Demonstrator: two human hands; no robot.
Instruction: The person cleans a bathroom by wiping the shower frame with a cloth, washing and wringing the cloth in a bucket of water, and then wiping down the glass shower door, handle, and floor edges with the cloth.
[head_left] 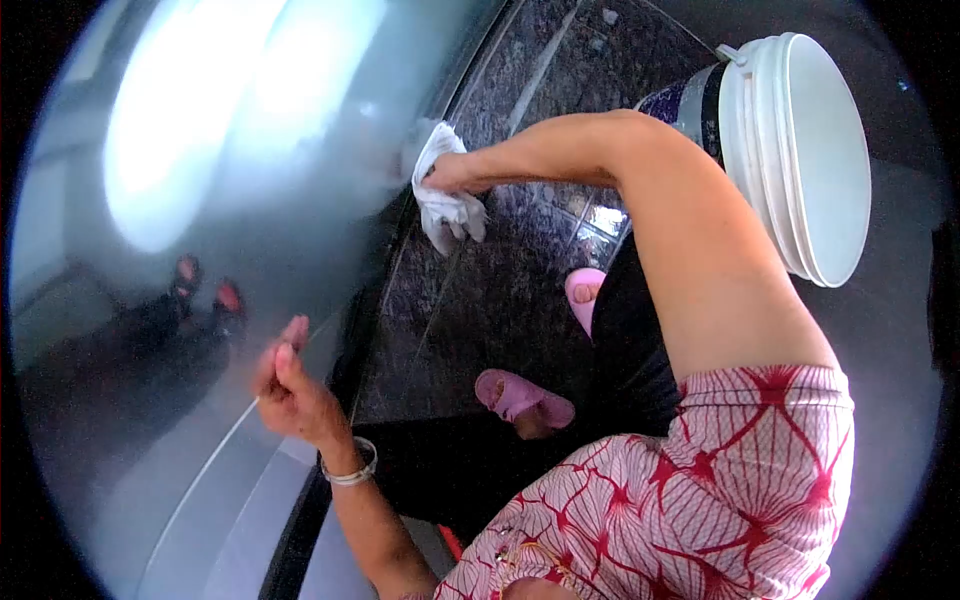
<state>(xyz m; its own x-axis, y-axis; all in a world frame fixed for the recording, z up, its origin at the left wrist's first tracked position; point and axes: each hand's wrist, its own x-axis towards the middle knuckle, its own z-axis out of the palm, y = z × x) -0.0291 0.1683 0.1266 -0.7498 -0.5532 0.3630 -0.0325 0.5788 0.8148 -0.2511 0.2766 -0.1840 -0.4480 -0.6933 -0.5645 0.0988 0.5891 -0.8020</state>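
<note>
My right hand (455,175) is closed around a white cloth (452,212), which hangs in loose folds below the fingers. It presses the cloth near the dark bottom edge of a large glossy, glass-like panel (300,230). Lower on the left, my left hand (300,400) is raised close to the same panel, with a bangle on its wrist. Its fingers are apart and slightly bent, with nothing seen in them. Whether it touches the panel I cannot tell, since the fingertips blend with their reflection.
A large white bucket (755,160) lies or stands tilted at the upper right, mouth toward the right. Dark marbled tiles (530,260) cover the floor beside the panel. Pink slippers (525,397) are on my feet. Bright light and dark shapes reflect in the panel.
</note>
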